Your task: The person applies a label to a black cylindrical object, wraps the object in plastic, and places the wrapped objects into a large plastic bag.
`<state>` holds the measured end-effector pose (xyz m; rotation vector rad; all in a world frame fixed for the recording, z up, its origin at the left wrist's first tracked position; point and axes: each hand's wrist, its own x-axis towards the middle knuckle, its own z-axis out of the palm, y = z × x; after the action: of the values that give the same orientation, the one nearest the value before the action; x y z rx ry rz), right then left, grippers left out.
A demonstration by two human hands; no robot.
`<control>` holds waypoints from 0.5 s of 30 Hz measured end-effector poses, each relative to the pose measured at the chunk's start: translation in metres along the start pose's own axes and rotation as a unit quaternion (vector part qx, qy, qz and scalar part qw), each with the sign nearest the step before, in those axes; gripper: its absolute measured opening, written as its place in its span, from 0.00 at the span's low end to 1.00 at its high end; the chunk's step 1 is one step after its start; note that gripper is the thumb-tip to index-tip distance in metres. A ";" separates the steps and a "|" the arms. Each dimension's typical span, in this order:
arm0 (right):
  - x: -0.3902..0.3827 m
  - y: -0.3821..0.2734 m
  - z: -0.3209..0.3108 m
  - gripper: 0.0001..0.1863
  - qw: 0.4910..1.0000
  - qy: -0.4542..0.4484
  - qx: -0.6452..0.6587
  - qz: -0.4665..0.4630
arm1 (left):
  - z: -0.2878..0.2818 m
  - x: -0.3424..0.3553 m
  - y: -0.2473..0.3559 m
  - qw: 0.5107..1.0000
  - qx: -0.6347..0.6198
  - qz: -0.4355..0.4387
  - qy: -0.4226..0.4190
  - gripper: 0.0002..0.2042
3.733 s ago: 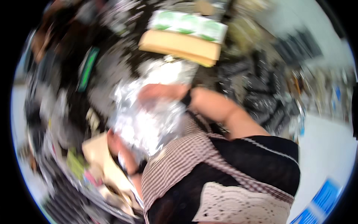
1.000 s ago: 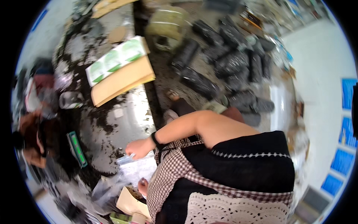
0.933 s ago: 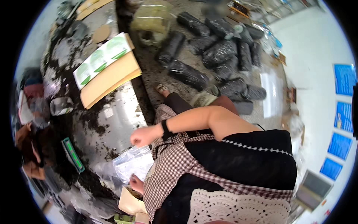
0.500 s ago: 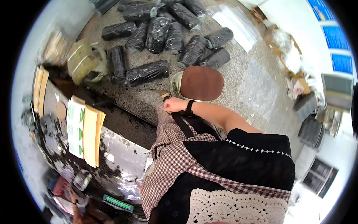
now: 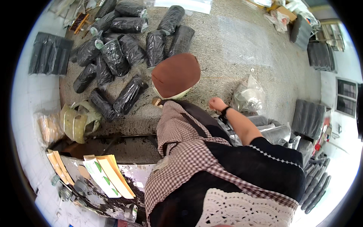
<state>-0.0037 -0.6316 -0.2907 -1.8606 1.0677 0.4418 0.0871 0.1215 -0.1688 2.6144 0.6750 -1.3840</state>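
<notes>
My right hand (image 5: pixel 217 104) hangs out over the speckled floor at the end of a bare forearm with a black wristband. Its fingers look curled in, and I see nothing held in them. Nearest to it are a clear plastic bag (image 5: pixel 250 95) with pale contents, just to the right, and a stool with a brown padded seat (image 5: pixel 176 75), up and to the left. My left hand is out of view. A checked apron (image 5: pixel 181 151) covers my front.
Several black plastic-wrapped rolls (image 5: pixel 115 58) lie on the floor beyond the stool. A workbench with dark crumbs bears paper sheets (image 5: pixel 102 178) at lower left, beside a yellow-green bag (image 5: pixel 74 123). Grey wrapped bundles (image 5: pixel 309 118) stand at right. A clear sheet (image 5: pixel 244 41) lies flat.
My view has turned to the right. My right hand has swung away from my front to the right. The plastic bag and more grey bundles have come into view.
</notes>
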 end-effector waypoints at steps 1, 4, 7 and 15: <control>-0.029 0.018 -0.003 0.16 0.999 -0.017 0.039 0.025 | -0.018 0.014 0.003 0.997 0.075 0.018 -0.024 0.24; -0.099 0.100 -0.010 0.17 0.981 -0.140 -0.137 -0.007 | -0.070 0.074 0.045 0.942 0.308 0.130 -0.022 0.25; -0.139 0.132 -0.029 0.16 0.956 -0.208 -0.191 0.082 | -0.092 0.131 0.129 0.864 0.286 0.367 0.190 0.17; -0.081 0.109 -0.115 0.15 0.979 -0.011 -0.159 -0.126 | -0.047 -0.012 0.467 0.822 -0.235 0.509 -0.098 0.13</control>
<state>-0.1528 -0.7118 -0.2361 -2.2333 0.7641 0.5049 0.3184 -0.2867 -0.1837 1.8453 -0.3725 -0.9180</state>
